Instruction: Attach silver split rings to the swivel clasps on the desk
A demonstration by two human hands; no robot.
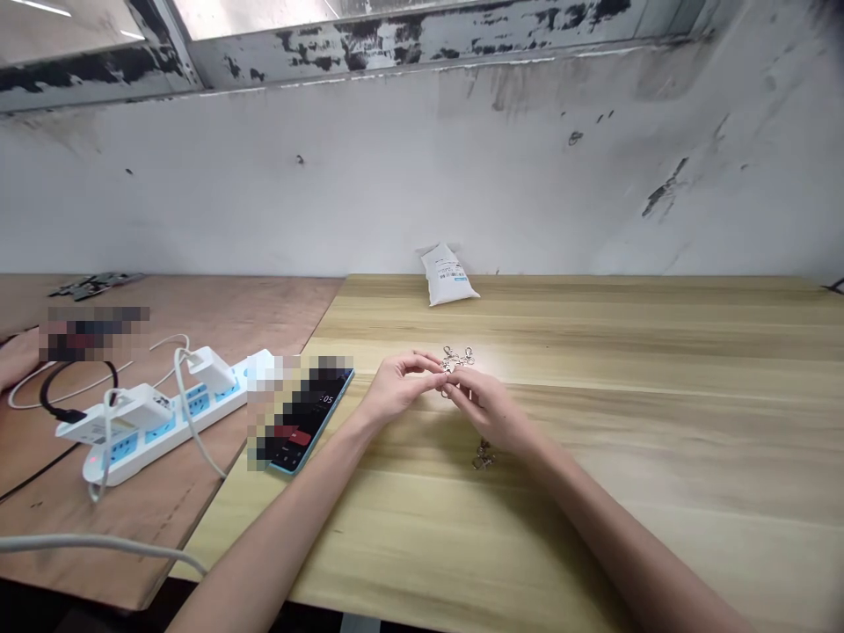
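Observation:
Over the light wood table (659, 369), the fingertips of my left hand (396, 385) and my right hand (489, 406) meet in a pinch. Between them is a small silvery swivel clasp with a ring, partly covered by the fingers. Just beyond the fingertips lie several similar metal swivel clasps (459, 359); whether these connect to the held one is hard to see. A further small pile of metal clasps (483, 456) rests on the table below my right hand, nearer to me.
A phone (309, 418) lies left of my left forearm. Further left, a white power strip (178, 422) with chargers and cables sits on a brown table (217, 303). A white packet (449, 277) lies near the wall. Another person's hand (18, 356) shows at the left edge.

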